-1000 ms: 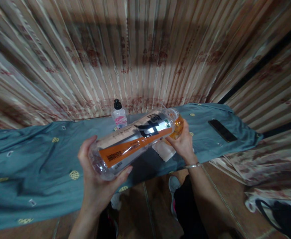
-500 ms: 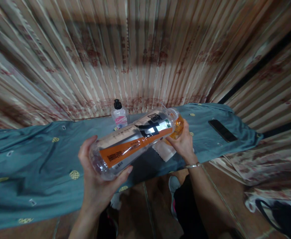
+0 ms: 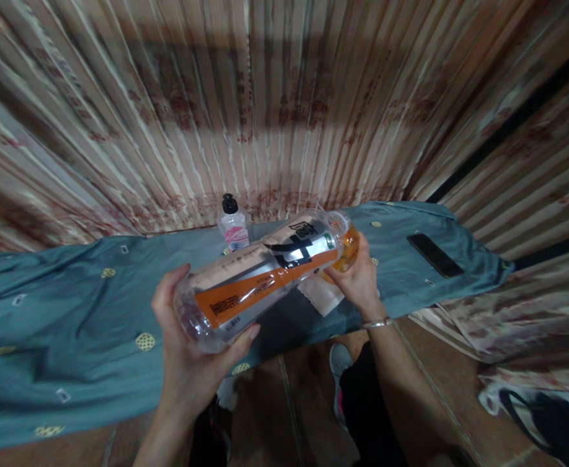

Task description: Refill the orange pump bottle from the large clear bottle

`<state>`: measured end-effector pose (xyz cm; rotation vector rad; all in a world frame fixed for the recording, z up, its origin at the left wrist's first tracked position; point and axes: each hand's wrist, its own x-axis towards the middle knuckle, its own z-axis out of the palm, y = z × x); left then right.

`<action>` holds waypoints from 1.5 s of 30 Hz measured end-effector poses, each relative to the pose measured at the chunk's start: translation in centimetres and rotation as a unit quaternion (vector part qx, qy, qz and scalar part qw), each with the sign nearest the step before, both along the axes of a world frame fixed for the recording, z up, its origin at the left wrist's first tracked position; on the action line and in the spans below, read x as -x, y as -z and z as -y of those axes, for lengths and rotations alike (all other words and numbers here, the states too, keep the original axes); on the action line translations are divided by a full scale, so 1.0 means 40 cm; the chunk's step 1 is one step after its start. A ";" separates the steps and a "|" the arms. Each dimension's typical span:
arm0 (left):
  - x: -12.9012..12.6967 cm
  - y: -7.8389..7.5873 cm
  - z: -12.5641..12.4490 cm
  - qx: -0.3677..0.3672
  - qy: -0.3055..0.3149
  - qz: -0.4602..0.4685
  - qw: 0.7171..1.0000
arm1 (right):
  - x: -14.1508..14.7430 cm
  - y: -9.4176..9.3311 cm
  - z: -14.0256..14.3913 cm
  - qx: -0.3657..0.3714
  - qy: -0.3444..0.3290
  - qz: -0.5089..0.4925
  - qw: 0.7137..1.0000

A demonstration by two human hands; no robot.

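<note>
My left hand (image 3: 194, 357) is closed round the base of a large clear plastic bottle (image 3: 265, 275) with an orange, silver and black label. The bottle lies tilted in the air, its neck end up and to the right; I see no liquid in it. Closed as well, my right hand (image 3: 361, 275) grips a clear orange bottle (image 3: 347, 250) at that neck end. The two overlap there, and I cannot tell whether their mouths touch. Below them a pale paper packet (image 3: 324, 295) lies on the cloth, partly hidden.
A small clear bottle with a black cap (image 3: 234, 227) stands behind the large bottle. A black phone (image 3: 435, 255) lies at the right on the teal cloth (image 3: 94, 324). Pleated curtains (image 3: 275, 130) hang behind. A dark bag (image 3: 557, 421) rests on the floor at lower right.
Almost nothing differs. Both hands and the two bottles hold nearly the same place and tilt.
</note>
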<state>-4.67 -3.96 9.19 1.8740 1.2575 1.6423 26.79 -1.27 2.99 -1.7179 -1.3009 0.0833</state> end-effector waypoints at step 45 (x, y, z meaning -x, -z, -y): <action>-0.014 0.035 -0.023 -0.020 0.033 -0.004 0.999 | 0.004 -0.008 0.000 0.001 0.014 -0.013 1.000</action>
